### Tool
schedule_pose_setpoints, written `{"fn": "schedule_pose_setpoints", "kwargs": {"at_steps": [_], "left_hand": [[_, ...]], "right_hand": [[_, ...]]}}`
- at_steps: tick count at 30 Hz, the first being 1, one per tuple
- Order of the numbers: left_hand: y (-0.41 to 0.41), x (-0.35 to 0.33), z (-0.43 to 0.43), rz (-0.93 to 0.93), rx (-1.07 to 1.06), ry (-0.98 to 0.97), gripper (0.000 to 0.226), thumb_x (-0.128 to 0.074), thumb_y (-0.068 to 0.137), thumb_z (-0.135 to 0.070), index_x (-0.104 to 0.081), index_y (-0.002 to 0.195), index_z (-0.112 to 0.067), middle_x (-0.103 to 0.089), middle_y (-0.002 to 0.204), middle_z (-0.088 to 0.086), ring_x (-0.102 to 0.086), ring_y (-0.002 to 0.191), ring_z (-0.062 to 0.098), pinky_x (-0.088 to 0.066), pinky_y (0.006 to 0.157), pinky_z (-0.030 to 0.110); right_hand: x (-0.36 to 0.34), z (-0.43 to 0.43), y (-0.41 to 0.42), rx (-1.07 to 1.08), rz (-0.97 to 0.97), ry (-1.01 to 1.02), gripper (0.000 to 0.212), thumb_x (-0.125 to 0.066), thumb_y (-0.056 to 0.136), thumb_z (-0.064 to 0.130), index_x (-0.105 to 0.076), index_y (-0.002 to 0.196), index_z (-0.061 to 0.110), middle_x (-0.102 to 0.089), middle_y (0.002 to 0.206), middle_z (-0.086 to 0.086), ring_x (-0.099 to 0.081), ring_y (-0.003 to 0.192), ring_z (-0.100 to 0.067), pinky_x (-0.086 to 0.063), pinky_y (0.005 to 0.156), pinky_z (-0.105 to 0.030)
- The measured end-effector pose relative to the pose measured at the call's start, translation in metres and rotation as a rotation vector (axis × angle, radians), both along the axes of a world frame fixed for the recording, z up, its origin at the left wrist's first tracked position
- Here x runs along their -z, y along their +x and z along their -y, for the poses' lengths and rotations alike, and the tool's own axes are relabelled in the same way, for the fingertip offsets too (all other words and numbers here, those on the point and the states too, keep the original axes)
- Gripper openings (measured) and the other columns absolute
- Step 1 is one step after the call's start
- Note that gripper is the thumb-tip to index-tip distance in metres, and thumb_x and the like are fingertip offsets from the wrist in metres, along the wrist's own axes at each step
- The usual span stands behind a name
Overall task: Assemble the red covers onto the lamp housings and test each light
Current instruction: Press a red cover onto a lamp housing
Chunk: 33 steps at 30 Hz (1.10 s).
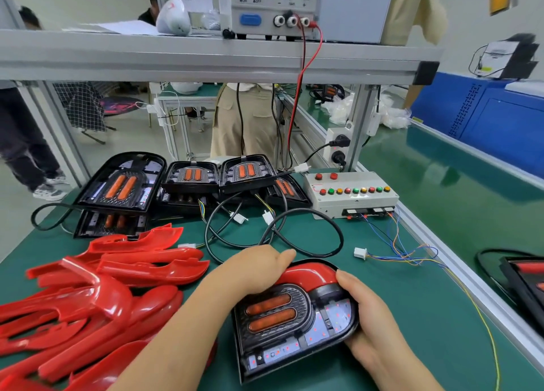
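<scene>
A black lamp housing [282,326] with two orange lenses lies on the green mat near the front edge. A red cover [312,274] rests partly on its far side. My left hand [253,270] presses on the cover's left end. My right hand [365,314] grips the housing's right edge, thumb touching the cover. A pile of loose red covers [97,290] lies to the left. Several more black housings [188,181] stand stacked at the back of the mat.
A white test box [350,193] with coloured buttons sits at the back right, its thin wires ending in a white connector [360,253]. Black cables [273,237] loop across the middle. Another housing [521,276] lies at the far right. A power supply [273,8] stands on the shelf above.
</scene>
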State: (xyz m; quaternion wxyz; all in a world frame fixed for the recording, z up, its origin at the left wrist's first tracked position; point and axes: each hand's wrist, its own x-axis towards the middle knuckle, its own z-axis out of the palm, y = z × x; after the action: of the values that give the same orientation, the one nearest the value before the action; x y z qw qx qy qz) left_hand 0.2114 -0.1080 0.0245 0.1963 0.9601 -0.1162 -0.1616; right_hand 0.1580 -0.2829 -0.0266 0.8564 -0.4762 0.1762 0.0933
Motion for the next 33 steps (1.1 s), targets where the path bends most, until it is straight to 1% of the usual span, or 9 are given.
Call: {"fn": "schedule_pose_setpoints", "kwargs": {"at_steps": [4, 6, 10, 13, 17, 23, 26, 30, 33], "left_hand": [[0.003, 0.010, 0.000, 0.040, 0.031, 0.036, 0.058, -0.019, 0.101, -0.053, -0.043, 0.067, -0.011, -0.048, 0.069, 0.006, -0.049, 0.068, 0.021, -0.043, 0.075, 0.036], [0.003, 0.015, 0.000, 0.064, 0.046, 0.051, 0.050, -0.021, 0.102, -0.050, -0.053, 0.088, -0.013, -0.056, 0.080, 0.008, -0.056, 0.079, 0.024, -0.047, 0.082, 0.040], [0.000, 0.023, 0.000, 0.137, 0.038, 0.143, 0.031, -0.022, 0.104, -0.039, -0.049, 0.116, -0.028, -0.057, 0.093, 0.005, -0.056, 0.092, 0.027, -0.047, 0.088, 0.045], [-0.001, 0.028, 0.002, 0.257, 0.071, 0.209, 0.025, -0.021, 0.105, -0.034, -0.036, 0.123, -0.023, -0.039, 0.072, 0.001, -0.051, 0.076, 0.026, -0.049, 0.074, 0.043], [-0.003, 0.028, 0.006, 0.322, 0.084, 0.205, 0.043, -0.025, 0.102, -0.019, -0.018, 0.145, -0.022, -0.032, 0.070, 0.002, -0.043, 0.068, 0.025, -0.038, 0.059, 0.038], [-0.005, 0.024, 0.007, 0.333, 0.122, 0.185, 0.054, -0.028, 0.100, -0.015, -0.010, 0.149, -0.029, -0.033, 0.069, 0.003, -0.045, 0.069, 0.027, -0.038, 0.058, 0.041], [-0.007, 0.023, 0.007, 0.356, 0.135, 0.182, 0.060, -0.032, 0.098, -0.012, -0.008, 0.149, -0.032, -0.033, 0.072, 0.003, -0.047, 0.075, 0.029, -0.039, 0.060, 0.042], [-0.005, 0.025, 0.008, 0.372, 0.160, 0.214, 0.061, -0.033, 0.097, -0.010, -0.009, 0.148, -0.033, -0.031, 0.070, 0.003, -0.043, 0.075, 0.029, -0.040, 0.060, 0.042], [-0.009, 0.021, 0.008, 0.386, 0.087, 0.150, 0.036, -0.027, 0.102, -0.028, -0.031, 0.138, -0.033, -0.045, 0.075, 0.005, -0.050, 0.077, 0.030, -0.039, 0.061, 0.038]], "right_hand": [[0.001, 0.002, 0.000, -0.013, 0.038, 0.007, 0.022, -0.063, 0.071, 0.022, -0.077, 0.083, 0.010, -0.073, 0.094, -0.018, -0.071, 0.076, -0.029, -0.055, 0.071, -0.040], [0.001, 0.002, 0.000, -0.004, 0.051, 0.001, 0.024, -0.062, 0.074, 0.022, -0.076, 0.091, 0.010, -0.073, 0.097, -0.018, -0.072, 0.079, -0.030, -0.056, 0.068, -0.039], [-0.001, 0.001, 0.000, 0.028, 0.076, -0.002, 0.020, -0.057, 0.084, 0.017, -0.074, 0.093, 0.009, -0.073, 0.097, -0.019, -0.072, 0.080, -0.031, -0.058, 0.063, -0.037], [-0.004, 0.001, 0.000, 0.045, 0.083, -0.015, 0.021, -0.052, 0.090, 0.014, -0.071, 0.097, 0.008, -0.073, 0.095, -0.019, -0.072, 0.078, -0.030, -0.057, 0.064, -0.038], [-0.006, 0.002, 0.000, 0.038, 0.079, -0.021, 0.024, -0.050, 0.092, 0.013, -0.067, 0.107, 0.005, -0.073, 0.099, -0.020, -0.072, 0.080, -0.032, -0.054, 0.072, -0.042], [-0.010, 0.008, -0.001, -0.133, 0.012, -0.015, 0.040, -0.059, 0.085, 0.030, -0.067, 0.111, 0.000, -0.070, 0.107, -0.026, -0.070, 0.092, -0.040, -0.055, 0.078, -0.047], [-0.013, 0.007, 0.000, -0.112, 0.048, -0.062, 0.043, -0.062, 0.077, 0.025, -0.065, 0.111, -0.001, -0.070, 0.103, -0.028, -0.071, 0.084, -0.038, -0.055, 0.080, -0.048], [-0.012, 0.005, -0.001, -0.013, 0.021, -0.058, 0.030, -0.059, 0.088, 0.019, -0.064, 0.110, -0.001, -0.073, 0.093, -0.024, -0.072, 0.069, -0.032, -0.053, 0.074, -0.046], [-0.013, 0.004, -0.003, 0.009, -0.022, -0.052, 0.030, -0.057, 0.092, 0.021, -0.065, 0.111, -0.001, -0.072, 0.096, -0.025, -0.072, 0.071, -0.034, -0.054, 0.073, -0.046]]}}
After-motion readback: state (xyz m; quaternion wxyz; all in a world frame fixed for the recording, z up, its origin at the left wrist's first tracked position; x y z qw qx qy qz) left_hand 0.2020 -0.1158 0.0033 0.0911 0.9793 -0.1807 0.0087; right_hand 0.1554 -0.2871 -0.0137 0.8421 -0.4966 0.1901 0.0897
